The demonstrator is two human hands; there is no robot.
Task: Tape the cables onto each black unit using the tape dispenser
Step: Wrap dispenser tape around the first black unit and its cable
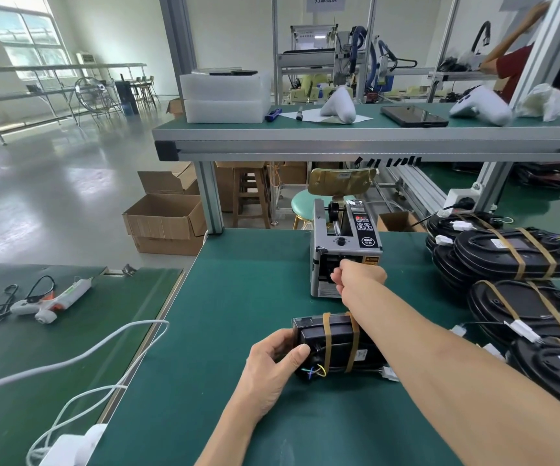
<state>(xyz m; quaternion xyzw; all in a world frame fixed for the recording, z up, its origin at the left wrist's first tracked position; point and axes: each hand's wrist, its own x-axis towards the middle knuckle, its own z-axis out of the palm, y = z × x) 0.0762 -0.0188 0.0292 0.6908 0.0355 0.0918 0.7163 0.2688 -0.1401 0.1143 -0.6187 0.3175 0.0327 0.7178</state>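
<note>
Head view: I see the left hand gripping the near-left end of a black unit that lies on the green bench mat, two tan tape bands already around it, coloured wires at its near corner. The right hand reaches to the front slot of the tape dispenser, fingers curled at the outlet; whether they pinch tape I cannot tell. Taped units are stacked at right
</note>
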